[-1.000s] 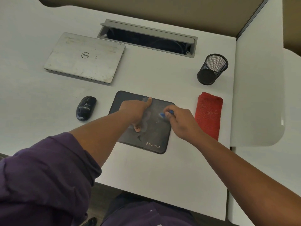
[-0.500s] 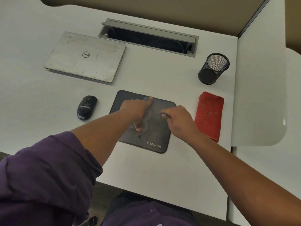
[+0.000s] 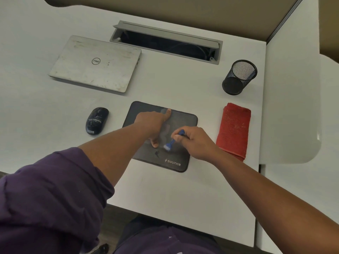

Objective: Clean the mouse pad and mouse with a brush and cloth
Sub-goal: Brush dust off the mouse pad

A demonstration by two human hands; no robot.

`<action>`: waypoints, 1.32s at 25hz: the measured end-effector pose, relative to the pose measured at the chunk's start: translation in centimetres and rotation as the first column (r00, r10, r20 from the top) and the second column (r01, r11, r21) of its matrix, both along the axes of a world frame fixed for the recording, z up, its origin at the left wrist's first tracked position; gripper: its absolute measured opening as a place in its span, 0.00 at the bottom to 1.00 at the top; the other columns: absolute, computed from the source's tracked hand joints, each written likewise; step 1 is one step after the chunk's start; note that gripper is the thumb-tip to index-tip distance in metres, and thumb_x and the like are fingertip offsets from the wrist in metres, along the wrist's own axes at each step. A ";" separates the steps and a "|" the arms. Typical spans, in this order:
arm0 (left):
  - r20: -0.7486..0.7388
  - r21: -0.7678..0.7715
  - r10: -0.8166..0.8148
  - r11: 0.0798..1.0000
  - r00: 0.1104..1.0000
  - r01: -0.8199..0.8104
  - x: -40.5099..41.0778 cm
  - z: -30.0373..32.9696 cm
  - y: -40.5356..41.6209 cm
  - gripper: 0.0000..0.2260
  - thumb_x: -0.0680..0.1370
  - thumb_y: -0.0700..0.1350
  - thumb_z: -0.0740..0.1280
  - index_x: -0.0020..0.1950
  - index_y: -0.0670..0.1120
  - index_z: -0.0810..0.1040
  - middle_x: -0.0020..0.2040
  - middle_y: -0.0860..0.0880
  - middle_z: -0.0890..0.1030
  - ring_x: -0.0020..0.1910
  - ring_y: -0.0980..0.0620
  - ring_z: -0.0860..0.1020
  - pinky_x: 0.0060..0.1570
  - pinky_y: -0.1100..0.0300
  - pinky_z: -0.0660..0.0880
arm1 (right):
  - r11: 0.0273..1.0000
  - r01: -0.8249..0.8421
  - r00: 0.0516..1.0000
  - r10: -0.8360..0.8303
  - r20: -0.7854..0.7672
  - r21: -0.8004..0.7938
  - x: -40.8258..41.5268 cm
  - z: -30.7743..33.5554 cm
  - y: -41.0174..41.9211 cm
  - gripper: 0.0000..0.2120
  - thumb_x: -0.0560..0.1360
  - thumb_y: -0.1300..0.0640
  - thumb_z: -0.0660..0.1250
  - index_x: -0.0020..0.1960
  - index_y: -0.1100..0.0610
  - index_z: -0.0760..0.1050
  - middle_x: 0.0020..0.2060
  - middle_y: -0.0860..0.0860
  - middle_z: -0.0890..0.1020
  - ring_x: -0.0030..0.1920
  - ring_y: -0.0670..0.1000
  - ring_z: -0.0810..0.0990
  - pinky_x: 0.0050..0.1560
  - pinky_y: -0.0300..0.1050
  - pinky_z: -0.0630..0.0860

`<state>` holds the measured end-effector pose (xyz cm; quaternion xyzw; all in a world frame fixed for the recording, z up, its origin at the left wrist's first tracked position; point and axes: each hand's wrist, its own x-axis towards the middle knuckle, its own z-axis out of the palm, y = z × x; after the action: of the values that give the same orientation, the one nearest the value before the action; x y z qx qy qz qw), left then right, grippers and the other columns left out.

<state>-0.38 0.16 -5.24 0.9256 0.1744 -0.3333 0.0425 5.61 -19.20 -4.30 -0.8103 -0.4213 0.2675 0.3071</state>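
Observation:
A dark grey mouse pad (image 3: 185, 123) with a white logo lies mid-desk. My left hand (image 3: 153, 123) presses flat on it, index finger stretched to its far edge and thumb pointing back. My right hand (image 3: 194, 142) is shut on a small blue brush (image 3: 171, 143), whose white bristles touch the pad just right of my left thumb. A black mouse (image 3: 96, 120) sits on the desk left of the pad. A folded red cloth (image 3: 233, 129) lies right of the pad, partly under my right wrist.
A shut silver laptop (image 3: 95, 64) lies at the back left. A grey cable tray (image 3: 165, 41) stands open at the back. A black mesh pen cup (image 3: 238, 77) stands behind the cloth. A white partition (image 3: 291, 88) bounds the desk's right side.
My right hand has swept the brush down and toward me across the pad; its bristles now show near my left thumb. The left hand has stayed in place.

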 end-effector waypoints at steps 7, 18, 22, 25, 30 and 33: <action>-0.007 0.004 0.001 1.000 1.000 -0.001 0.0 0.2 -0.1 0.69 0.55 0.55 0.86 0.81 0.60 0.38 0.62 0.49 0.79 0.59 0.43 0.80 0.43 0.52 0.73 | 0.997 -0.054 0.998 0.055 0.028 -0.048 -0.2 -0.1 -0.2 0.07 0.79 0.55 0.65 0.48 0.52 0.82 0.40 0.44 0.84 0.42 0.44 0.78 0.42 0.40 0.73; 0.003 0.004 0.003 1.000 1.000 -0.003 -0.1 0.2 -0.1 0.69 0.56 0.55 0.86 0.81 0.60 0.39 0.60 0.49 0.80 0.57 0.44 0.80 0.43 0.53 0.73 | 0.998 -0.017 0.999 0.019 0.037 -0.059 -1.8 -0.9 -1.4 0.07 0.80 0.53 0.65 0.48 0.49 0.81 0.38 0.43 0.82 0.40 0.44 0.78 0.41 0.44 0.72; 0.011 -0.002 0.012 1.000 1.000 -0.012 0.0 0.1 -0.1 0.69 0.55 0.54 0.86 0.81 0.61 0.39 0.59 0.50 0.80 0.56 0.44 0.80 0.42 0.53 0.72 | 0.983 0.129 0.991 -0.133 0.024 0.128 -0.5 -0.2 -1.8 0.10 0.80 0.52 0.63 0.52 0.51 0.82 0.44 0.44 0.85 0.42 0.42 0.78 0.44 0.40 0.72; 0.008 -0.004 0.023 1.000 1.000 -0.023 0.0 0.1 0.0 0.68 0.55 0.53 0.86 0.81 0.61 0.39 0.58 0.50 0.80 0.56 0.45 0.80 0.42 0.53 0.72 | 0.979 0.205 0.928 -0.199 0.316 0.013 1.9 -0.1 -1.7 0.11 0.81 0.54 0.62 0.58 0.51 0.82 0.50 0.50 0.86 0.52 0.55 0.80 0.51 0.50 0.76; 0.010 0.001 0.017 1.000 1.000 -0.017 0.0 0.0 -0.2 0.69 0.55 0.54 0.86 0.80 0.62 0.38 0.58 0.50 0.80 0.56 0.44 0.80 0.41 0.54 0.71 | 0.986 0.167 0.986 -0.167 -0.022 0.012 3.1 0.3 -0.4 0.06 0.80 0.54 0.65 0.50 0.49 0.81 0.42 0.45 0.84 0.40 0.42 0.77 0.43 0.42 0.70; 0.012 -0.010 0.015 1.000 1.000 -0.014 0.0 -0.1 0.0 0.70 0.55 0.55 0.86 0.80 0.61 0.38 0.58 0.50 0.80 0.56 0.44 0.80 0.42 0.53 0.72 | 0.981 0.181 0.961 -0.161 0.224 -0.075 4.1 0.0 0.1 0.07 0.81 0.52 0.64 0.52 0.49 0.81 0.42 0.48 0.84 0.43 0.49 0.78 0.42 0.45 0.71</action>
<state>-0.36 0.13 -5.33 0.9260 0.1792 -0.3284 0.0506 9.72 -19.07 -4.33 -0.8816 -0.3676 0.1695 0.2427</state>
